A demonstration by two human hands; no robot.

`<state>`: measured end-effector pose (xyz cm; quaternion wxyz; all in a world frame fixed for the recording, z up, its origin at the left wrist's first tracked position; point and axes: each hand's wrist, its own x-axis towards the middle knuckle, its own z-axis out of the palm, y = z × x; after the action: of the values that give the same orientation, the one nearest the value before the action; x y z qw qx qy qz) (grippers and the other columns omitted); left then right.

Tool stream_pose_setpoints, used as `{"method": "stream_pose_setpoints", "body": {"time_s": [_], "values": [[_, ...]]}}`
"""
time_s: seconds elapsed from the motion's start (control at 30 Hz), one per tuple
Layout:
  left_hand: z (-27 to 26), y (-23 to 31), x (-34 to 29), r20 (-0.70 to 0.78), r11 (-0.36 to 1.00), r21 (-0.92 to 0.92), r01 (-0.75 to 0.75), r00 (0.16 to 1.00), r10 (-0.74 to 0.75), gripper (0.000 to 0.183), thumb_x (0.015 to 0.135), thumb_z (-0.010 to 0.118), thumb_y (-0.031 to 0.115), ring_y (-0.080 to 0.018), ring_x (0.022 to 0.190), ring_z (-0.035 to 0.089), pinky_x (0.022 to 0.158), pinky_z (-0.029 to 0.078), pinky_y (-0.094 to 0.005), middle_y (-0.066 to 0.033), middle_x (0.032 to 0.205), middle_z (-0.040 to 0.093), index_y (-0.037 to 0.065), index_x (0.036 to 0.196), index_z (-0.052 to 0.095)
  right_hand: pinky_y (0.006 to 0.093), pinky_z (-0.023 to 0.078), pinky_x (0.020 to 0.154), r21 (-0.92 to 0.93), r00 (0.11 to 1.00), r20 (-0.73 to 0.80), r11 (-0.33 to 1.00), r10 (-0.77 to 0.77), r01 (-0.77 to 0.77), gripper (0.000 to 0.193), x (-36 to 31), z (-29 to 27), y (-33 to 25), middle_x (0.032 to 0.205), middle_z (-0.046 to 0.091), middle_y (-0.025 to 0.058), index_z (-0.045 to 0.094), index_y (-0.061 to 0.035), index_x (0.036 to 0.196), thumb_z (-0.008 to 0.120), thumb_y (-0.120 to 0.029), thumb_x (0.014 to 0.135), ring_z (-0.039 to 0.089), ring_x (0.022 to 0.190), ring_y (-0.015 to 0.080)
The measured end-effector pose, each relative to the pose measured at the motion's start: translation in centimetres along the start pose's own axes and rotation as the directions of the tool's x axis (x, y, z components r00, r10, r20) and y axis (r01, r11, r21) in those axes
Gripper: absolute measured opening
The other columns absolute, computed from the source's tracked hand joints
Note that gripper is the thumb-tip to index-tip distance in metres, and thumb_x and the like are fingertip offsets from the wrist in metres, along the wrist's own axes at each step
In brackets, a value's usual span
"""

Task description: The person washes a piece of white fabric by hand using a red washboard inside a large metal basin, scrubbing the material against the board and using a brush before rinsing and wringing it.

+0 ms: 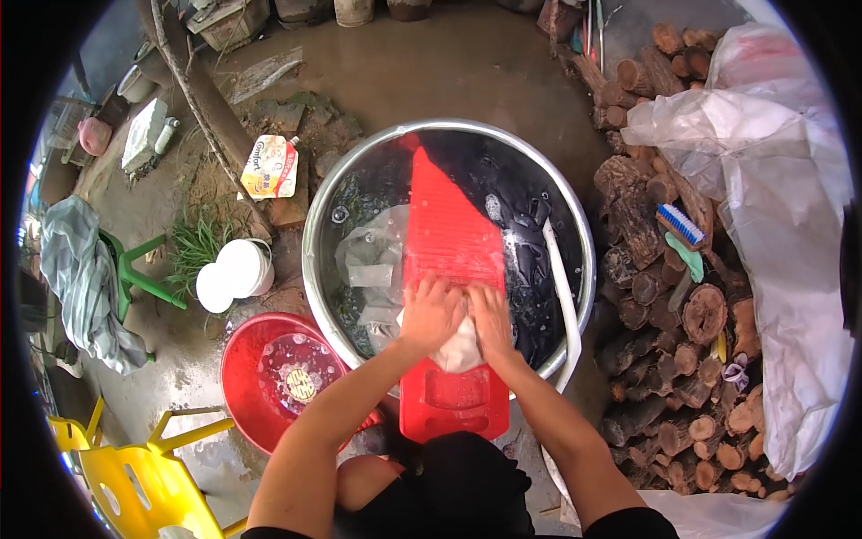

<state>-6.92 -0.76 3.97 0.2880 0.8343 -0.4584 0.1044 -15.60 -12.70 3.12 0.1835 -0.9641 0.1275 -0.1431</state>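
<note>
A red washboard [449, 234] leans into a wide metal tub [314, 269], its lower end over the near rim. Side by side on its ridges, my left hand [433, 314] and my right hand [488, 316] are closed over a bunched white cloth [460, 349] and press it down. The palms hide part of the cloth. Soaking in the water are a pale grey garment [382, 247] to the left of the board and dark clothes [530, 238] to its right. A white hose [567, 310] hangs over the tub's right rim into the water.
Left of the tub stand a red basin [241, 364] of sudsy water, a white bucket [258, 269] and a yellow chair [144, 485]. A detergent pouch [271, 167] lies farther back. Stacked firewood [705, 314] fills the right, with a blue-bristled brush [681, 226] on top and plastic sheeting [763, 225] beside it.
</note>
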Motion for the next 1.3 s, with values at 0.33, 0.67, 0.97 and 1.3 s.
{"method": "stream_pose_setpoints", "body": {"time_s": [0.33,0.67,0.97,1.3], "values": [[-0.4,-0.1,-1.9,0.265,0.989,-0.071,-0.126,0.954,0.141,0.01,0.074,0.059,0.017,-0.0263,0.072,0.056,0.067,0.046,-0.0412,-0.0121,0.073,0.055,0.008,0.073,0.055,0.0444,0.046,0.078,-0.084,0.975,0.219,0.994,-0.045,0.065,0.021,-2.6,-0.9,-0.4,0.103,0.055,0.0155,0.056,-0.0052,0.1,0.052,-0.013,0.081,0.055,0.091,0.0362],[-8.9,1.3,4.4,-0.128,0.782,-0.623,-0.018,0.989,-0.08,0.023,0.077,0.05,0.006,-0.0376,0.113,0.043,0.095,0.037,-0.0383,-0.019,0.116,0.052,0.0,0.098,0.056,0.0327,0.045,0.08,0.578,0.943,-0.305,0.813,0.133,0.072,0.017,-0.7,-11.6,-3.0,0.097,0.055,0.0119,0.056,-0.0022,0.091,0.061,0.001,0.075,0.056,0.095,0.025],[-7.9,-0.2,-7.0,0.393,0.891,-0.383,0.244,0.916,-0.082,0.03,0.073,0.051,0.001,-0.035,0.106,0.055,0.093,0.042,-0.0382,-0.0184,0.11,0.06,-0.001,0.102,0.059,0.0366,0.046,0.077,0.55,0.979,0.197,0.82,0.058,-0.159,0.013,-13.4,-7.5,-0.5,0.093,0.061,0.0147,0.061,-0.004,0.093,0.054,-0.01,0.084,0.059,0.089,0.0307],[-8.1,2.0,-6.3,0.407,0.948,-0.095,0.304,0.881,-0.241,0.045,0.077,0.058,0.014,-0.037,0.103,0.055,0.091,0.043,-0.0405,-0.0195,0.103,0.059,0.011,0.121,0.051,0.0383,0.045,0.087,0.314,0.93,-0.037,0.888,0.365,-0.336,0.038,-4.5,-4.5,0.1,0.113,0.057,0.0145,0.056,-0.0045,0.11,0.065,-0.023,0.078,0.056,0.103,0.0286]]}}
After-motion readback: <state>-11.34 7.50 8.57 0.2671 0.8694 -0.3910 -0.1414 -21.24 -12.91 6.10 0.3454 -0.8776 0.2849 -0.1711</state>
